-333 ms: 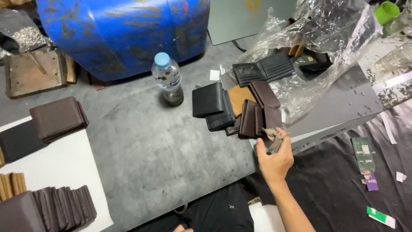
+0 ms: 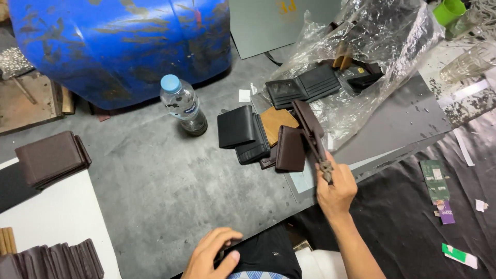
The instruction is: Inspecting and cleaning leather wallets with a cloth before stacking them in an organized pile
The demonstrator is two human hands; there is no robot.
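Now we have our right hand (image 2: pixel 336 192) up at the near right of the grey tabletop (image 2: pixel 155 181), its grip clenched on a small brownish tool (image 2: pixel 326 172) that pokes out above the fingers. The tool's tip sits right at the lower end of a dark brown wallet (image 2: pixel 310 129), which stands open and tilted, its long flap running away from us towards the plastic bag. Whether the tool actually touches the leather, we cannot tell.

Just left of that wallet stands a second brown wallet (image 2: pixel 291 149), and beside it lies a tan piece (image 2: pixel 276 121), then two black wallets (image 2: pixel 243 132) overlapping each other. Farther off, an open black wallet (image 2: pixel 305 87) lies at the mouth of a crinkled clear plastic bag (image 2: pixel 372 57).

Our left hand (image 2: pixel 209 256) is down at the near edge, fingers curled loosely over a dark cloth (image 2: pixel 268 253) on our lap; it looks to be resting there, gripping nothing that we can make out.

A clear water bottle (image 2: pixel 183 106) with a pale blue cap stands to the far left of the wallets, in front of a big blue drum (image 2: pixel 119 46). Over on the left, a stack of brown wallets (image 2: pixel 51 157) sits by a white board (image 2: pixel 57 222), with more brown pieces (image 2: pixel 51 263) fanned out at the near left corner. To the right, a black sheet (image 2: pixel 413 227) carries a few scattered card labels (image 2: pixel 438 188).
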